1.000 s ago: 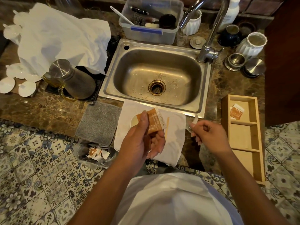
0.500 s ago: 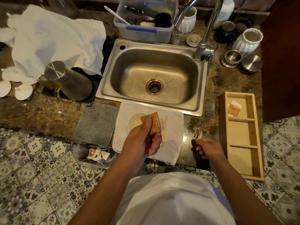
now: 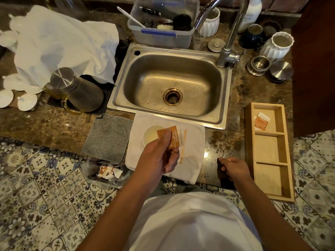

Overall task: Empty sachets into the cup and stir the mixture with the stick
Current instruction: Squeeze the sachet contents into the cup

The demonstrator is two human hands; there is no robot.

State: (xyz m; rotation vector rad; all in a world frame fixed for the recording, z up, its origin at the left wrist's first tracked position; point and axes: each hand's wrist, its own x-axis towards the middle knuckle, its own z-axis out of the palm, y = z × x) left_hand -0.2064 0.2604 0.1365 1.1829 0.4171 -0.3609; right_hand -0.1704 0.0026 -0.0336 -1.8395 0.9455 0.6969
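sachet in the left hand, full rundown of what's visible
The sachet is a small flat packet, orange with a white strip bearing print along its right edge, papery or foil-like. The left hand pinches its lower part, thumb on its face, holding it tilted above the cup and white cloth. Whether it is torn open cannot be told.

A person's two bare forearms reach in from the near edge, with no sleeves, watch, rings or bands showing on either the left hand (image 3: pixel 159 158) or the right hand (image 3: pixel 234 168). Between the arms, at the near edge, sits a plain white garment (image 3: pixel 192 223), smooth and unmarked.
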